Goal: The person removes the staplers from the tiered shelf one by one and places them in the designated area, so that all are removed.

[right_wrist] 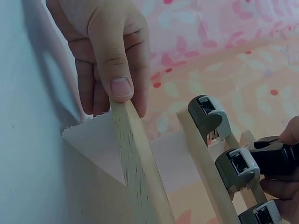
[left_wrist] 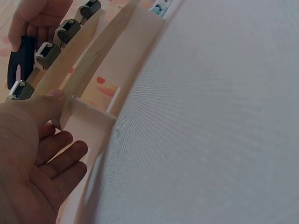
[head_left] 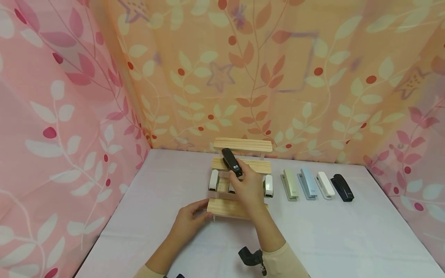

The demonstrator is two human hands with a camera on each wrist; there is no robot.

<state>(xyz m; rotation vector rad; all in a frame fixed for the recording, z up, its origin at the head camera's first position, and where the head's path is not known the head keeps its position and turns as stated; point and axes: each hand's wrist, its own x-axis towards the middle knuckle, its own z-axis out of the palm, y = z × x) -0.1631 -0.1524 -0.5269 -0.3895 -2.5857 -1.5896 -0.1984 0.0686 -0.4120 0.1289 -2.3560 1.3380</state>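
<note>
My right hand [head_left: 247,189] grips a black stapler [head_left: 231,161] by its near end, slanted over the second-highest step of a tiered wooden rack [head_left: 226,208]. Whether the stapler touches that step, I cannot tell. At the rack's front left corner my left hand [head_left: 189,220] pinches the end of the lowest board, thumb on it and fingers beyond, as the right wrist view shows. Several white-topped staplers stand side by side on the step above, including one at the left end [head_left: 213,180] and one at the right [head_left: 268,186]; my right hand partly hides those between.
Right of the rack, a row on the white table [head_left: 347,239] holds a green stapler [head_left: 289,185], a light blue stapler [head_left: 307,184], a white stapler [head_left: 325,185] and another black stapler [head_left: 342,187]. Patterned curtains [head_left: 194,77] enclose the back and sides.
</note>
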